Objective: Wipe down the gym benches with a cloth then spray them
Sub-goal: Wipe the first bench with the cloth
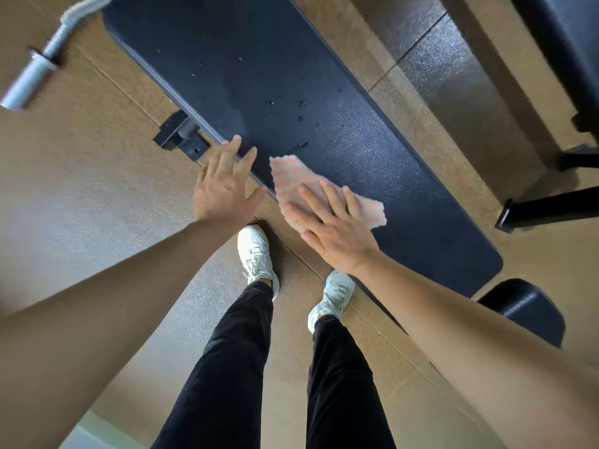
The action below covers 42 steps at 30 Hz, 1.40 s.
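Head view, looking down. The right hand [337, 236] lies flat, fingers spread, palm pressing a pink-and-white striped cloth [291, 179] onto the dark padded gym bench [372, 150], the counter for this job. The cloth sits at the bench's near edge, roughly mid-length, one corner sticking out toward the far side. Not a grip, just flat pressure.

The left hand [225, 184] is open and empty, fingers splayed, hovering at or just touching the near edge of the bench beside the cloth; I cannot tell whether it makes contact.

Droplets [299, 108] bead on the pad beyond the cloth, a small cluster and a few scattered ones farther along. Judgement: wiping is under way on this bench and not finished, since the wet spots lie on the part the cloth is not covering. A second bench [564, 37] shows at the upper right corner; its state is unreadable. Spraying looks still to come.

Containers: none visible. No spray bottle or bucket appears anywhere in this view, so it would have to be fetched from out of sight.

Also noted: barbell [42, 63] on the floor [97, 196] at upper left, white shoes [256, 254] next to the bench.
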Motion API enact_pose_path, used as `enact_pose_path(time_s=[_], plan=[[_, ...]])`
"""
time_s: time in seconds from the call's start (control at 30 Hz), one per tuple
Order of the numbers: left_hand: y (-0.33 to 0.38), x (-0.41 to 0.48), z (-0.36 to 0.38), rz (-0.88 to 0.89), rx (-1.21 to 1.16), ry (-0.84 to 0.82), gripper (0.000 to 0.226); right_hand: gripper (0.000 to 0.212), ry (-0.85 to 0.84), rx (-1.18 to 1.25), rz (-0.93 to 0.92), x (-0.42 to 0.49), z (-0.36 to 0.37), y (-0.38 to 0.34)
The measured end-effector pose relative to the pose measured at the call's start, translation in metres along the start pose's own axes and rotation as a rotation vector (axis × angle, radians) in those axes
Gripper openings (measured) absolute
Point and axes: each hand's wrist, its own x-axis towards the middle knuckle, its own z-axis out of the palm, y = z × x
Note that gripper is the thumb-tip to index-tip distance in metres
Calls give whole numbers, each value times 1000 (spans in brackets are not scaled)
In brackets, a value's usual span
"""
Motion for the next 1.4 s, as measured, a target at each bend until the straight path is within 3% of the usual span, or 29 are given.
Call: enact_pose_path(time_s=[0.1, 0.3, 0.43, 0.6, 0.73, 0.83, 0.93, 1.1, 1.27, 1.4], plan=[[1, 0, -7, -17, 12, -71, 76, 65, -61, -59, -26, 13, -16, 31], [-3, 3, -22, 13, 17, -172, 83, 69, -48, 29, 415, 75, -64, 74], [-11, 3, -26, 38, -21, -227, 85, 68, 8, 93, 551, 106, -73, 69], [-26, 4, -27, 68, -159, -243, 76, 66, 10, 4, 299, 101, -51, 15], [-51, 10, -36, 72, -322, -85, 56, 65, 18, 33, 152, 93, -38, -22], [-66, 16, -43, 57, -301, 43, 47, 66, -12, 23, 11, 90, -33, -27], [-69, 27, -50, -10, -225, 52, 57, 62, -6, -13, -74, 95, -39, -8], [-61, 57, -56, -160, -110, -47, 82, 67, 67, -45, 104, 132, -66, 38], [-59, 59, -58, -205, -104, -64, 83, 68, 119, 16, 321, 187, -95, 72], [-61, 60, -64, -218, -165, -78, 83, 66, 161, 52, 384, 205, -96, 53]])
